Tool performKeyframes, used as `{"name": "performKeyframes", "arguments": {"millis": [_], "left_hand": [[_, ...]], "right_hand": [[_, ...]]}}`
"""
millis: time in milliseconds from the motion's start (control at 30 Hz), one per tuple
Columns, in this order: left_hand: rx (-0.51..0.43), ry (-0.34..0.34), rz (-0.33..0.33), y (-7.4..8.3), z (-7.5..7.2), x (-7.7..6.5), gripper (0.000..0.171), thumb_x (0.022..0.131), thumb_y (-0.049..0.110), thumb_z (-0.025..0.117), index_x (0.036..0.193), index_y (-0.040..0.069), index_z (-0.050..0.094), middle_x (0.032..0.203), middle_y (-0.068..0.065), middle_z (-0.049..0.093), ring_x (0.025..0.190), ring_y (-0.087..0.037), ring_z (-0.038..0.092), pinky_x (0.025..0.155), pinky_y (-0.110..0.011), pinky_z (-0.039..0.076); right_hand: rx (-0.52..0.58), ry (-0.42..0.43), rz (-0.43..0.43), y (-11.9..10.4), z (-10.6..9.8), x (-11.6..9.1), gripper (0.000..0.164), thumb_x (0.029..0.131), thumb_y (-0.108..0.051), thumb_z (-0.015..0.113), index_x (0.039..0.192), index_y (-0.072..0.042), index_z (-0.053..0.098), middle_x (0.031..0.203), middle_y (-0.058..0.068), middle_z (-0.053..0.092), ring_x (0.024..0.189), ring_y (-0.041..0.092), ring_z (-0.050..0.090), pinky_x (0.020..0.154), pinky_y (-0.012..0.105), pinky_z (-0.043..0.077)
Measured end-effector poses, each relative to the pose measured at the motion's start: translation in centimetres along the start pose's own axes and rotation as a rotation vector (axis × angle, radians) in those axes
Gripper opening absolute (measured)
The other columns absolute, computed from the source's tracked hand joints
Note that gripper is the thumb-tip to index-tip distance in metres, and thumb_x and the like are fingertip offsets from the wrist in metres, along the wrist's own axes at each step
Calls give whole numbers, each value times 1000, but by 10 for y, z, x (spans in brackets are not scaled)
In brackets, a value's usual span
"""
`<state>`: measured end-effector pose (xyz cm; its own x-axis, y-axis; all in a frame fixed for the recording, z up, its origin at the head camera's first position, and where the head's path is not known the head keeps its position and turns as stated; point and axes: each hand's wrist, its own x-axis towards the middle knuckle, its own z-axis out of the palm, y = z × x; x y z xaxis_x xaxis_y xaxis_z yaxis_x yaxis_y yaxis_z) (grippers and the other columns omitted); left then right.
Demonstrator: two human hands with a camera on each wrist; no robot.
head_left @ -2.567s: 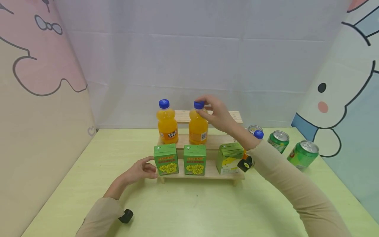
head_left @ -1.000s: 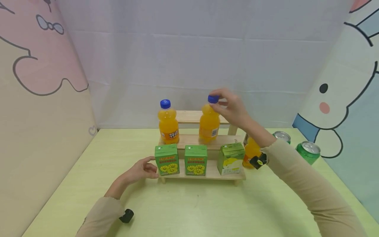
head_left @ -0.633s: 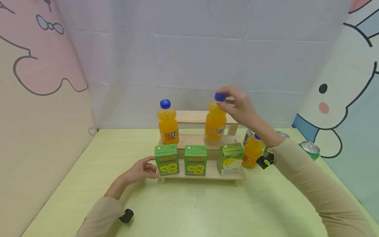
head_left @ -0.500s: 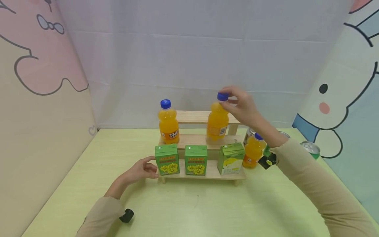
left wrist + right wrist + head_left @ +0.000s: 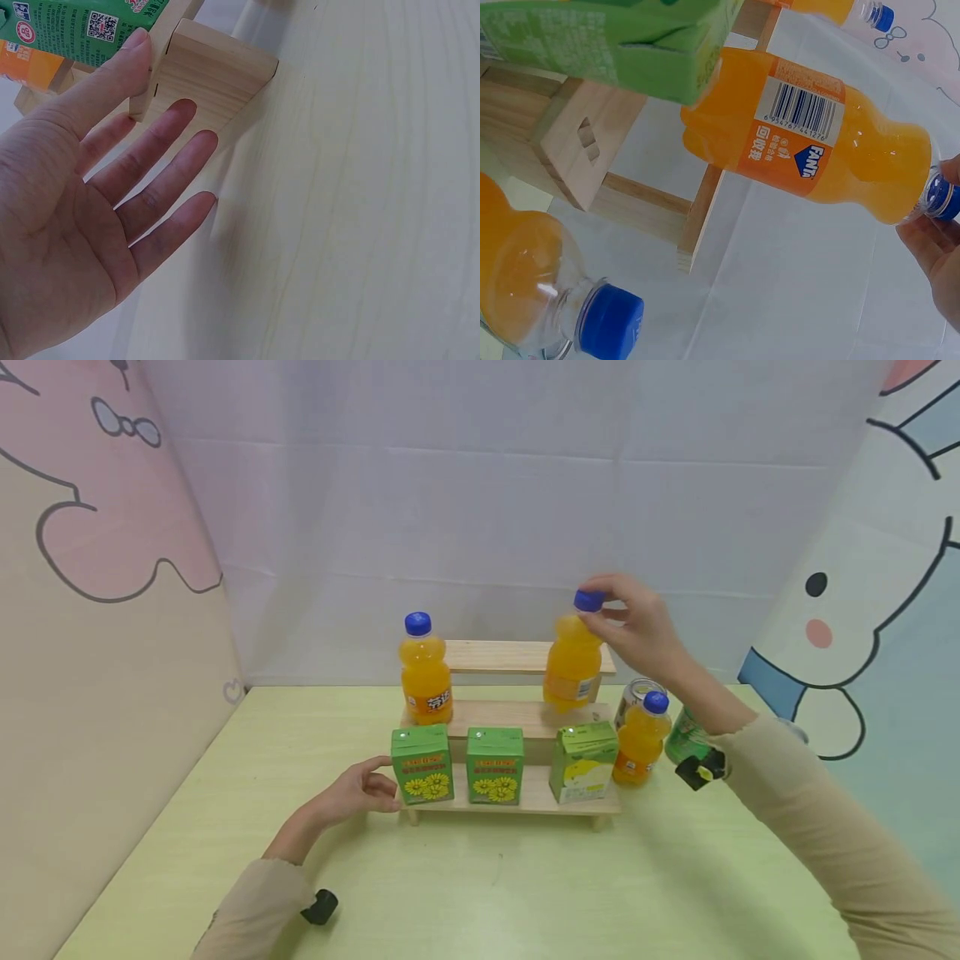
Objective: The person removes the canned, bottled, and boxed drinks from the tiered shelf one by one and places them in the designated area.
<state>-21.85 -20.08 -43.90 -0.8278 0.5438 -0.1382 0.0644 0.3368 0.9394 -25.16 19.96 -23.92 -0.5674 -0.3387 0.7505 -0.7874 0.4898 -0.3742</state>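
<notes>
My right hand (image 5: 640, 625) pinches the blue cap of an orange soda bottle (image 5: 573, 664) and holds it over the right part of the wooden tiered rack's middle step (image 5: 498, 718). In the right wrist view this bottle (image 5: 802, 142) shows a barcode and a Fanta label, its base behind a green carton. A second orange soda bottle (image 5: 426, 672) stands at the left of that step. My left hand (image 5: 356, 797) is by the rack's left end, fingers relaxed. In the left wrist view its thumb (image 5: 112, 71) lies along the rack's edge, beside a green carton (image 5: 79, 30).
The front step carries green drink cartons (image 5: 495, 766), one of them a pale carton with a yellow picture (image 5: 585, 764). Right of the rack stand another orange soda bottle (image 5: 642, 739), a can (image 5: 628, 697) and a green can (image 5: 684, 739). A pale curtain (image 5: 480, 527) hangs behind.
My right hand has carried the bottle by its cap up off the middle of the step and rightward. The bottle right of the rack now shows past the arm. My left hand has stayed put.
</notes>
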Motion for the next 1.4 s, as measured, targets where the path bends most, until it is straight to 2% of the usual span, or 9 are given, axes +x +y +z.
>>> {"name": "performKeyframes", "arguments": {"millis": [367,600,700,1067,1400], "left_hand": [[1,8,-7,1,0,0,79,77,18,73,136,-6,26,102,-16,64,90,-21,61,84,-38,46],[6,11,-9,0,0,1,78,77,19,73,136,-5,27,101,-15,64,89,-21,61,84,-38,46],[19,15,-7,0,0,1,78,77,19,73,136,-6,28,101,-16,64,89,-20,62,84,-37,46],[27,6,-9,-2,-2,0,76,78,18,72,135,-5,28,103,-17,64,91,-22,61,86,-40,45],[36,26,-20,-3,-2,0,78,77,19,73,136,-5,28,103,-17,64,92,-23,60,85,-40,45]], "right_hand": [[-78,6,27,5,-18,-8,27,80,7,63,107,8,57,103,18,59,90,20,57,74,6,42],[-136,16,13,9,-33,-13,28,80,8,63,107,8,56,101,16,59,90,-3,51,74,8,43],[-149,30,10,11,-39,-15,29,79,9,63,108,8,56,100,16,59,90,-8,49,74,7,43],[-184,67,50,13,-62,-24,31,78,12,63,108,8,57,101,17,59,89,-9,48,73,4,40],[-242,94,72,9,-80,-27,29,79,10,62,108,8,57,99,14,58,89,-8,48,73,4,40]]}}
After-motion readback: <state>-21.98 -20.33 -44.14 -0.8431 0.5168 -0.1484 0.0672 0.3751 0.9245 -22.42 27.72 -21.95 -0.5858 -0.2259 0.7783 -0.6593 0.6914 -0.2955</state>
